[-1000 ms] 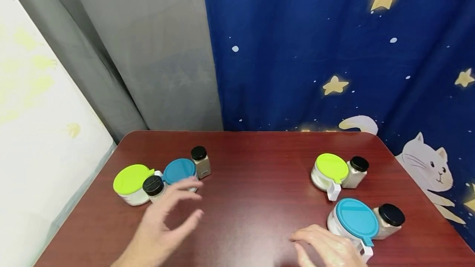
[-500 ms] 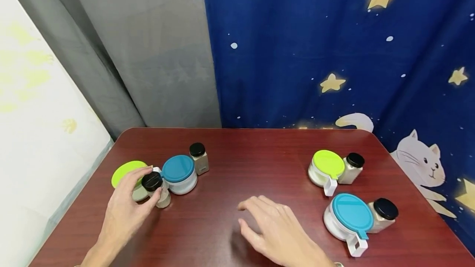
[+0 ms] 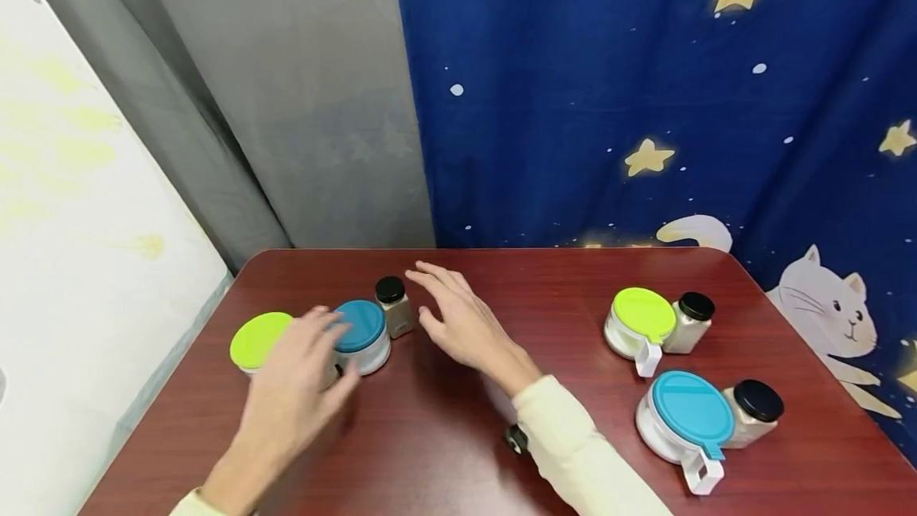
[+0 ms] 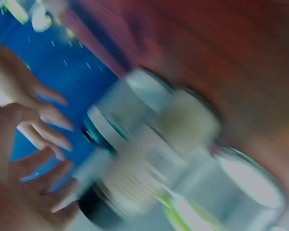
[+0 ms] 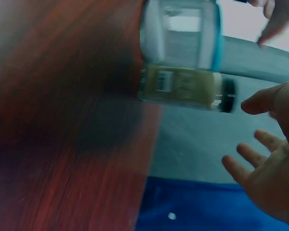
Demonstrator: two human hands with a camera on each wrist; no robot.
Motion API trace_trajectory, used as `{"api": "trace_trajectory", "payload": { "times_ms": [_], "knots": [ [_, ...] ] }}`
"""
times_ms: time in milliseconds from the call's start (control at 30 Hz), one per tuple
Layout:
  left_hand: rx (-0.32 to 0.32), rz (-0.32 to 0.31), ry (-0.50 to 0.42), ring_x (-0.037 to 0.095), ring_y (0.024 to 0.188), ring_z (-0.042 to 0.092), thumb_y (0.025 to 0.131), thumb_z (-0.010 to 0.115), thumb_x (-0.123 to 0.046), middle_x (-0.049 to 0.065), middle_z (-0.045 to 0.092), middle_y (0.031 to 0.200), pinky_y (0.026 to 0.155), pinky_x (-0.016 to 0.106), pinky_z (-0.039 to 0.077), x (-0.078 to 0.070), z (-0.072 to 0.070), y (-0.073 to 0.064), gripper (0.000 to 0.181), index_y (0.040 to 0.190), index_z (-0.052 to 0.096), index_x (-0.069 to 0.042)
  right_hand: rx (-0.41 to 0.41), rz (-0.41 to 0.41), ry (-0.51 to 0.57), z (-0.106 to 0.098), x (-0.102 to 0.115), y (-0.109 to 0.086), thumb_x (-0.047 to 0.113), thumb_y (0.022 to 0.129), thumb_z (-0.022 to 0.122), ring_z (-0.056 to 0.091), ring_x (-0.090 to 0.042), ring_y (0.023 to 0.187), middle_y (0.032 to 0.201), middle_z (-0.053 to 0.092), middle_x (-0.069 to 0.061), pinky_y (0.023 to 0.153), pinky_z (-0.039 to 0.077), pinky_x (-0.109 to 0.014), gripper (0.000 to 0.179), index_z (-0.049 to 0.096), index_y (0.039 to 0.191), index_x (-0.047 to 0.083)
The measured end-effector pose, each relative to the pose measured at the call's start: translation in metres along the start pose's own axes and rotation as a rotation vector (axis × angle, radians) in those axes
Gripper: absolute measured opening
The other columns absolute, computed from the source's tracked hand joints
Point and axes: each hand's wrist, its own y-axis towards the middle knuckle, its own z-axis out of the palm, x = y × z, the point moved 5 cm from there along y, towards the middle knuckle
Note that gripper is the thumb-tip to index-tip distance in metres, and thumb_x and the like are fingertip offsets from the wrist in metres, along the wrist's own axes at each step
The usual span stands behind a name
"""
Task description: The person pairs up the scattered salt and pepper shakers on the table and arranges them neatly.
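On the left of the table, my left hand [image 3: 290, 388] is blurred, its fingers loosely spread before a black-capped spice jar [image 4: 135, 185]. It hides most of that jar in the head view and seems apart from it. Close by stand a green-lidded container [image 3: 259, 339] and a blue-lidded container [image 3: 363, 333]. A second black-capped spice jar [image 3: 395, 309], with light brown contents, touches the blue-lidded container's right side. My right hand [image 3: 462, 321] hovers just right of this jar. In the right wrist view, a gap separates its thumb from the cap [image 5: 228, 95].
Toward the table's right side stand another green-lidded container [image 3: 641, 325] and another blue-lidded one [image 3: 688, 416], each with a white handle. A black-capped jar [image 3: 691, 323] and a similar jar [image 3: 752, 412] are beside them. Curtains [image 3: 544, 142] hang behind the dark red table [image 3: 530, 277].
My right hand has crossed leftward and away from me to the far spice jar. My left hand reached around the near spice jar half a second ago and has since shifted right, off it.
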Motion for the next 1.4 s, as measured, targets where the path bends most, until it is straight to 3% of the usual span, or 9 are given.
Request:
{"api": "trace_trajectory", "payload": {
  "times_ms": [100, 200, 300, 633, 867, 933, 1100, 1233, 1400],
  "knots": [
    [0.124, 0.107, 0.157, 0.036, 0.119, 0.039, 0.077, 0.06, -0.038, 0.019, 0.05, 0.122, 0.099, 0.046, 0.028, -0.025, 0.028, 0.013, 0.059, 0.119, 0.054, 0.003, 0.077, -0.017, -0.015, 0.027, -0.01, 0.024, 0.011, 0.083, 0.057, 0.025, -0.009, 0.126, 0.144, 0.022, 0.012, 0.088, 0.04, -0.032, 0.062, 0.036, 0.138, 0.028],
    [0.24, 0.041, 0.27, 0.036, 0.114, 0.042, 0.077, 0.06, -0.046, 0.022, 0.048, 0.122, 0.092, 0.047, 0.037, -0.035, 0.049, 0.016, 0.069, 0.123, 0.05, 0.004, 0.134, -0.015, -0.023, 0.046, -0.017, 0.03, 0.012, 0.082, 0.059, 0.03, -0.012, 0.125, 0.141, 0.03, 0.009, 0.088, 0.041, -0.033, 0.06, 0.04, 0.137, 0.028],
    [0.291, -0.033, 0.301, 0.035, 0.111, 0.044, 0.077, 0.06, -0.049, 0.021, 0.048, 0.121, 0.084, 0.046, 0.042, -0.038, 0.058, 0.017, 0.069, 0.122, 0.051, 0.002, 0.165, -0.007, -0.02, 0.056, -0.023, 0.029, 0.021, 0.085, 0.059, 0.035, -0.011, 0.12, 0.134, 0.04, 0.01, 0.089, 0.04, -0.034, 0.054, 0.041, 0.135, 0.031],
    [0.265, 0.056, 0.131, 0.036, 0.126, 0.028, 0.077, 0.062, -0.045, 0.02, 0.038, 0.134, 0.098, 0.052, 0.027, -0.037, 0.073, 0.02, 0.063, 0.123, 0.051, -0.003, 0.036, 0.109, 0.046, 0.041, -0.05, 0.024, 0.045, 0.082, 0.062, 0.054, -0.01, 0.091, 0.109, 0.056, 0.012, 0.07, 0.047, -0.032, 0.042, 0.048, 0.119, 0.03],
    [0.286, 0.082, 0.331, 0.043, 0.115, 0.038, 0.072, 0.059, -0.06, 0.022, 0.041, 0.128, 0.083, 0.055, 0.036, -0.033, 0.073, 0.023, 0.078, 0.131, 0.046, -0.01, -0.046, 0.099, 0.116, 0.028, -0.059, 0.005, 0.027, 0.086, 0.062, 0.05, -0.005, 0.102, 0.12, 0.051, 0.009, 0.083, 0.043, -0.03, 0.046, 0.045, 0.129, 0.025],
    [0.297, 0.085, 0.326, 0.039, 0.107, 0.041, 0.072, 0.055, -0.066, 0.021, 0.044, 0.124, 0.075, 0.053, 0.037, -0.035, 0.07, 0.027, 0.079, 0.132, 0.047, -0.014, -0.053, 0.087, 0.12, 0.025, -0.059, -0.002, 0.023, 0.088, 0.061, 0.046, -0.004, 0.108, 0.125, 0.047, 0.009, 0.088, 0.04, -0.03, 0.046, 0.045, 0.131, 0.022],
    [0.361, -0.071, 0.094, 0.034, 0.119, 0.028, 0.063, 0.063, -0.068, 0.018, 0.031, 0.133, 0.085, 0.051, 0.027, -0.029, 0.063, 0.025, 0.103, 0.141, 0.031, -0.01, -0.002, 0.098, 0.14, 0.02, -0.054, -0.017, 0.019, 0.087, 0.059, 0.045, -0.005, 0.108, 0.126, 0.045, 0.01, 0.089, 0.04, -0.031, 0.046, 0.043, 0.131, 0.021],
    [0.421, -0.257, -0.091, 0.038, 0.123, 0.029, 0.056, 0.082, -0.038, 0.02, 0.016, 0.143, 0.093, 0.048, 0.034, -0.018, 0.061, 0.011, 0.11, 0.142, 0.021, -0.006, 0.046, 0.074, 0.167, 0.02, -0.048, -0.023, 0.018, 0.084, 0.062, 0.046, -0.006, 0.104, 0.122, 0.046, 0.009, 0.088, 0.04, -0.031, 0.05, 0.042, 0.13, 0.023],
    [0.417, -0.369, -0.206, 0.039, 0.112, 0.041, 0.056, 0.084, -0.023, 0.024, 0.03, 0.134, 0.087, 0.049, 0.039, -0.015, 0.068, 0.001, 0.109, 0.141, 0.019, -0.002, 0.04, 0.04, 0.172, 0.02, -0.043, -0.028, 0.018, 0.081, 0.068, 0.05, -0.007, 0.092, 0.112, 0.051, 0.01, 0.079, 0.043, -0.027, 0.054, 0.043, 0.128, 0.024]
  ]
}}
